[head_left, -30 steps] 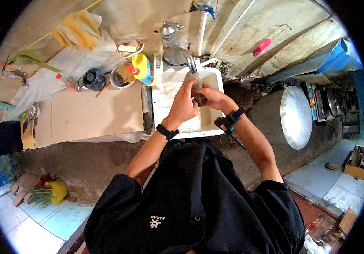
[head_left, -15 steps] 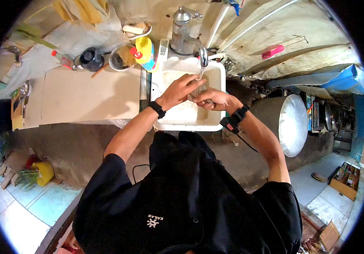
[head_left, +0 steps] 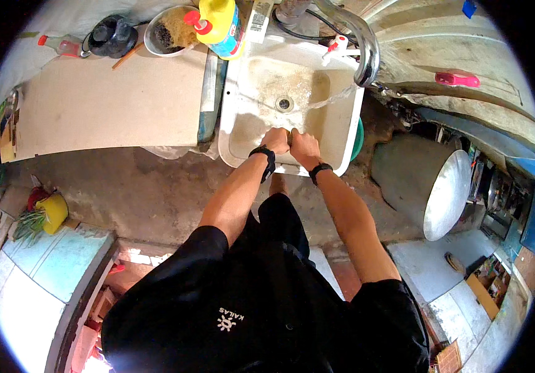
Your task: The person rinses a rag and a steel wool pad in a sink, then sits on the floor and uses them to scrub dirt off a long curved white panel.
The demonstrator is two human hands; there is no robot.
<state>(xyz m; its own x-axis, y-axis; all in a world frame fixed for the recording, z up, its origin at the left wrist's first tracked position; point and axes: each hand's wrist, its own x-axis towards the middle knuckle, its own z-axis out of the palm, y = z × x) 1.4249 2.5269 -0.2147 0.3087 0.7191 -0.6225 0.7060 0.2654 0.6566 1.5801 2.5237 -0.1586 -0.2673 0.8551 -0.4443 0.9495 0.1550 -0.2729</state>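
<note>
Both my hands are over the near part of a white sink [head_left: 230,124], close together with fingers curled into fists. My left hand [head_left: 275,140] and my right hand [head_left: 305,149] grip a small dark grey-brown wad [head_left: 290,137], which shows only as a sliver between them. Its kind cannot be made out. Water [head_left: 336,98] runs from the curved metal faucet [head_left: 370,59] at the upper right toward the drain [head_left: 284,103] beyond my hands. The sink floor is wet and stained.
Left of the sink lies a cardboard-covered counter [head_left: 112,112]. A yellow bottle [head_left: 221,28] with a red cap, a bowl [head_left: 171,31] holding a scrubber and a dark pot [head_left: 112,36] line its back. A large metal pan [head_left: 447,196] stands at the right.
My hands have drawn nearer to me, away from the running water, and closed around the grey-brown wad, which showed more before. The view has shifted closer over the sink.
</note>
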